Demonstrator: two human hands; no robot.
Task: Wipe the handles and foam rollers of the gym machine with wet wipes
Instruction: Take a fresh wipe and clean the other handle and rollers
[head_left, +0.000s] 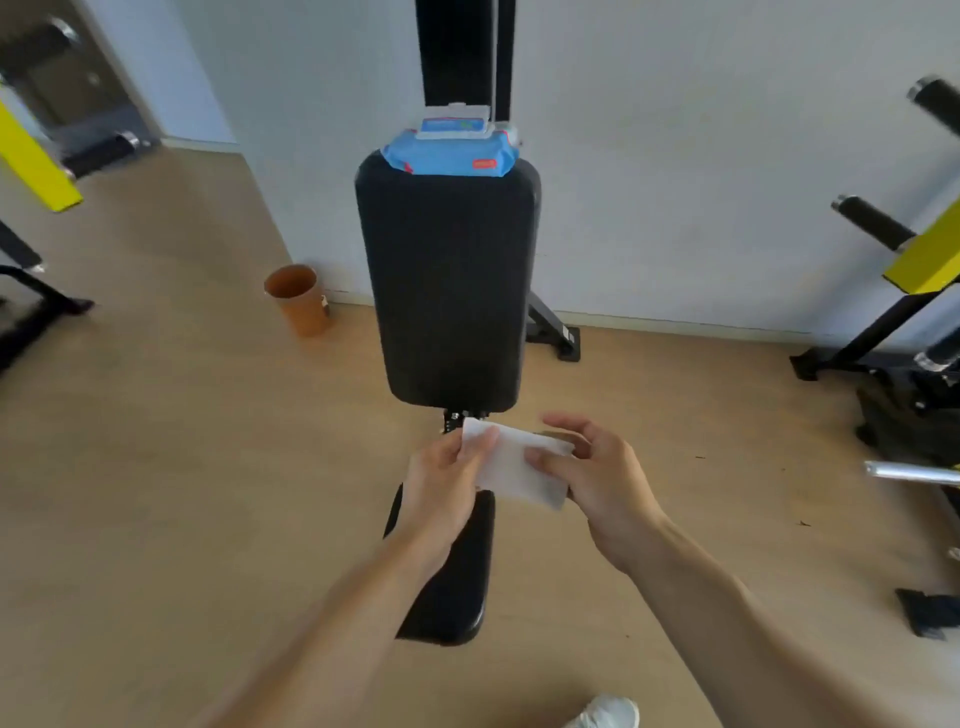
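Note:
A white wet wipe (511, 462) is stretched between both hands just below the black back pad (447, 280) of the gym machine. My left hand (441, 483) pinches its left edge and my right hand (587, 473) pinches its right side. A blue pack of wet wipes (451, 156) lies on top of the back pad with its lid flipped open. Black foam handles (872, 221) jut out on the right, another (937, 101) higher up. More black handles (104, 150) show at the upper left. The black seat pad (457, 582) lies under my left forearm.
An orange-brown bin (298, 299) stands on the wooden floor by the white wall, left of the pad. Yellow and black frame parts (924, 260) stand at the right, another yellow bar (31, 161) at the left. A chrome bar (909, 473) pokes in from the right. A white shoe (608, 714) is at the bottom.

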